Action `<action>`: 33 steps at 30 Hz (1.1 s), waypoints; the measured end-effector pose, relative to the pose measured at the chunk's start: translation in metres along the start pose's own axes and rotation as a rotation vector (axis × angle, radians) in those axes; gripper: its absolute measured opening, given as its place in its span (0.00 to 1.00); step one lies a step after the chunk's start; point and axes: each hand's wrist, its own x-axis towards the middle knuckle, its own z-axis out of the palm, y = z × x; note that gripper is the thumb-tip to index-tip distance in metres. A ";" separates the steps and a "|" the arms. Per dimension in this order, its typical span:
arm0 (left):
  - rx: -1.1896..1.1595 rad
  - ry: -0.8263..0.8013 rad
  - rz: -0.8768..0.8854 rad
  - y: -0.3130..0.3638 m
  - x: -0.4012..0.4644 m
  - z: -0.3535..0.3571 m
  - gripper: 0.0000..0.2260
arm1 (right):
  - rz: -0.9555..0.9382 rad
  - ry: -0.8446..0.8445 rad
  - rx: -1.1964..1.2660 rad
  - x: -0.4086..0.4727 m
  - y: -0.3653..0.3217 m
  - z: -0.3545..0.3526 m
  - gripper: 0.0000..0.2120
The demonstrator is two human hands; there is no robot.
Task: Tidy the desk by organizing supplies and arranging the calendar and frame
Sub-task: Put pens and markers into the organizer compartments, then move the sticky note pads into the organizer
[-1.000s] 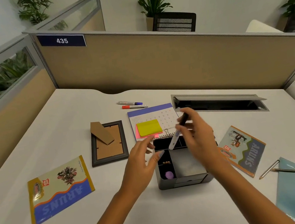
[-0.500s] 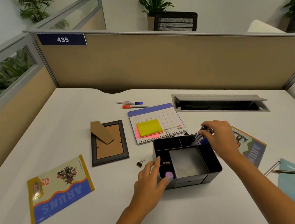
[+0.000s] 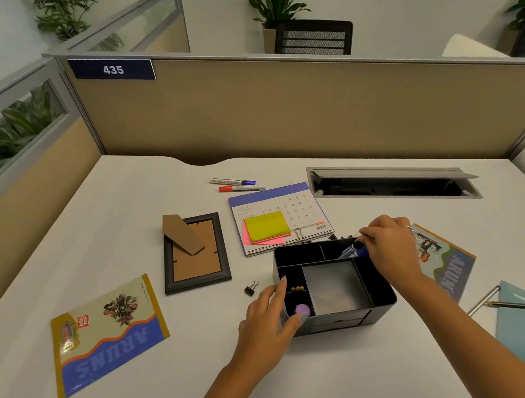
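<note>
My left hand [image 3: 267, 316] rests flat-fingered against the organizer [image 3: 335, 290] at mid-worktop, steadying it; my right hand [image 3: 390, 247] pinches a blue marker [image 3: 353, 250] over the far-right compartment. Best lowered tip-first, box held firm. Farther off lie the calendar [image 3: 292, 200] and face-down frame [image 3: 193, 252]. The compartment floor is hidden.

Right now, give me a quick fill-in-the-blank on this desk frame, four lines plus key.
1. The right hand lowers a blue marker into the black ____.
2. The left hand steadies the organizer on its ____ side.
3. The yellow sticky notes lie on the ____.
4. The picture frame lies face ____.

Missing words: organizer; left; calendar; down
</note>
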 end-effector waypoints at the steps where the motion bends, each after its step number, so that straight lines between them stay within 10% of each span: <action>1: 0.002 0.001 0.003 0.000 0.000 0.000 0.34 | 0.007 0.004 -0.004 0.000 -0.002 0.000 0.08; 14: -0.209 0.221 0.064 -0.017 0.011 -0.009 0.25 | -0.098 -0.018 0.120 0.022 -0.048 0.015 0.12; 33: 0.126 0.269 0.026 -0.066 0.163 -0.078 0.22 | -0.315 -0.697 -0.030 0.137 -0.101 0.106 0.33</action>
